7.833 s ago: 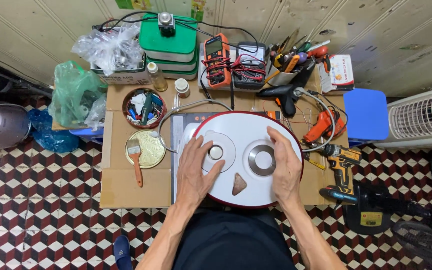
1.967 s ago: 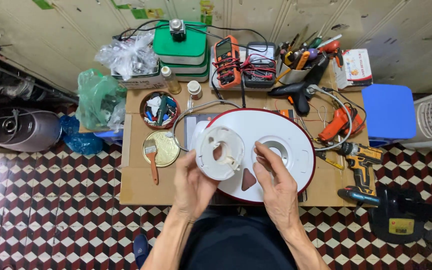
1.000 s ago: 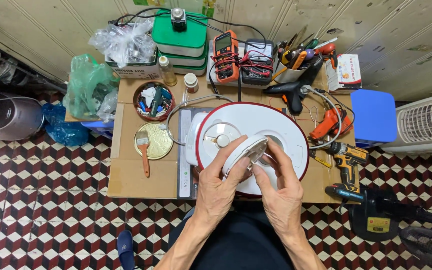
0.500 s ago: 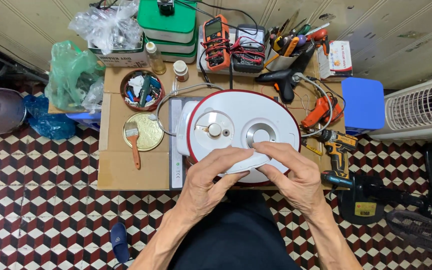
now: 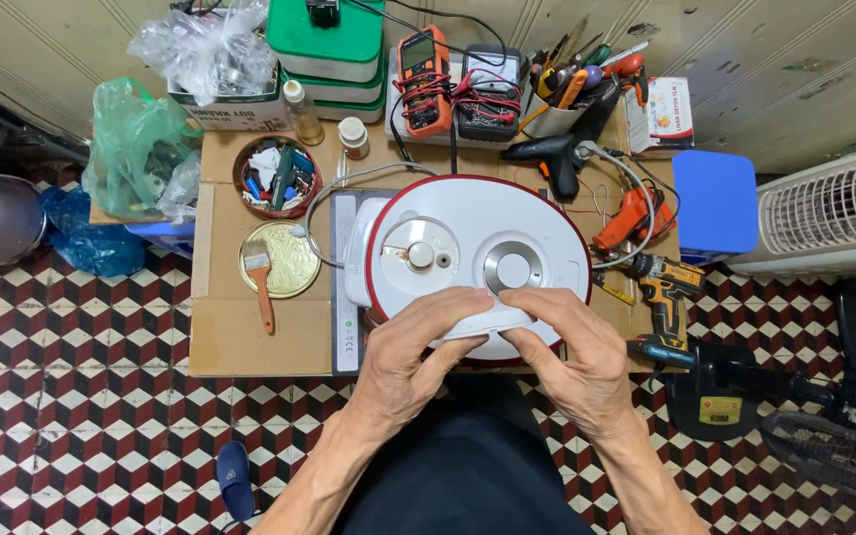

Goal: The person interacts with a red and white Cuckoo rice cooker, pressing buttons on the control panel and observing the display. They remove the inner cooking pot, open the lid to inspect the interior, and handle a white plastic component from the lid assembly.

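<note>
A white oval appliance with a dark red rim (image 5: 468,213) lies on the low workbench, with a round recess and knob at left and a metal-ringed disc at right. Between my left hand (image 5: 408,367) and my right hand (image 5: 572,362) I hold a round white plastic part (image 5: 482,322) edge-on, just above the appliance's near edge. Fingers of both hands curl around it.
A brush on a brass lid (image 5: 274,263), a bowl of small parts (image 5: 277,176), two multimeters (image 5: 458,89), a tool cup (image 5: 567,84), a glue gun (image 5: 557,159), an orange tool (image 5: 631,213) and a yellow-black drill (image 5: 666,297) surround it. A blue stool (image 5: 710,203) stands right.
The white round part came off the appliance's left recess, was turned over between my hands, then lowered to the appliance's near edge. The head view shifted slightly.
</note>
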